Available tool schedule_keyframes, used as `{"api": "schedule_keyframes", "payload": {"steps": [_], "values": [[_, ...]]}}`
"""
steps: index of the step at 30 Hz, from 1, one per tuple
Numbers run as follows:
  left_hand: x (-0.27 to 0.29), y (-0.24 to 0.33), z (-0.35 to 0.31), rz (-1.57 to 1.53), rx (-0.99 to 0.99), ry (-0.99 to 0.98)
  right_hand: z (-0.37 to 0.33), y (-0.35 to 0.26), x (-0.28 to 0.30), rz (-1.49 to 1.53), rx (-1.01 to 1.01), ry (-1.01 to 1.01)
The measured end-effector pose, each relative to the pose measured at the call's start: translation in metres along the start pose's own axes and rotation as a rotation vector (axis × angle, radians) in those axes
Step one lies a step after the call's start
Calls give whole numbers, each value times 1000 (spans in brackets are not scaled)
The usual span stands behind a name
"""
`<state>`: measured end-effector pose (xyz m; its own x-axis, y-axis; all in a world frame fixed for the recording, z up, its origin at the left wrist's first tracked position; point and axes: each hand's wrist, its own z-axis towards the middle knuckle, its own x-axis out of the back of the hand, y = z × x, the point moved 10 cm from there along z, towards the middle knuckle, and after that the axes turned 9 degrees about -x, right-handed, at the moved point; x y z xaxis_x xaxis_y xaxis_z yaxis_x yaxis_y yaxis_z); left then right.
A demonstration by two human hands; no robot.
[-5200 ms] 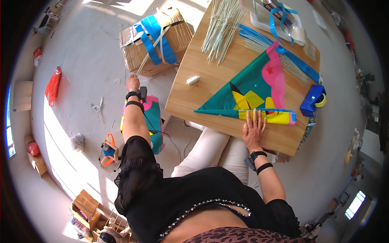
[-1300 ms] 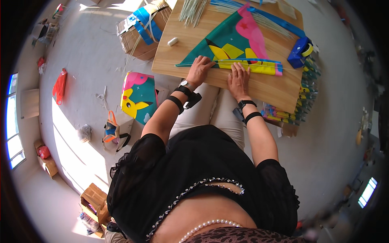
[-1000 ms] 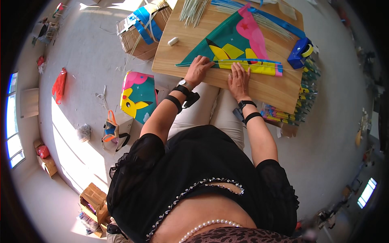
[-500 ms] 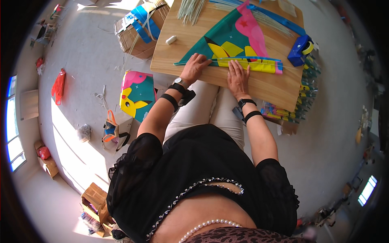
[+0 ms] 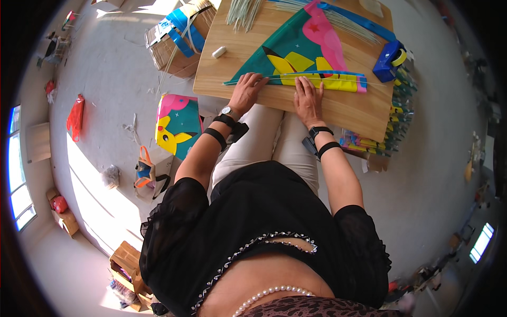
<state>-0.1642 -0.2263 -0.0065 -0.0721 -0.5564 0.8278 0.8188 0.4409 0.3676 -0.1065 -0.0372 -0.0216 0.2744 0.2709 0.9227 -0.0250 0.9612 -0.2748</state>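
Observation:
A triangular kite sheet [image 5: 288, 45], green, pink and yellow with a cartoon print, lies on the wooden table [image 5: 338, 113]. Its near edge is folded over into a yellow strip [image 5: 338, 83], along which runs a thin pale rod [image 5: 280, 77]. At the strip's left end, my left hand [image 5: 246, 93] has bent fingers closed on the folded edge and rod. My right hand [image 5: 308, 100] rests flat on the fold near its middle, fingers stretched forward. What lies under both palms is hidden.
Bundles of thin rods [image 5: 244, 15] lie at the table's far side. A blue tape dispenser [image 5: 389, 61] stands at the right edge, a small white piece [image 5: 219, 52] at the left. Stacked printed sheets [image 5: 401, 111] sit beyond the right edge, a strapped carton [image 5: 177, 45] at left.
My left hand has slid a little left along the folded edge. My right hand stays on the fold, and the view has shifted slightly.

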Motion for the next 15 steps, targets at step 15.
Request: {"api": "schedule_keyframes", "payload": {"steps": [15], "values": [[9,8,-40,128,-29,-84,2,-1,-1,6,14,3]]}}
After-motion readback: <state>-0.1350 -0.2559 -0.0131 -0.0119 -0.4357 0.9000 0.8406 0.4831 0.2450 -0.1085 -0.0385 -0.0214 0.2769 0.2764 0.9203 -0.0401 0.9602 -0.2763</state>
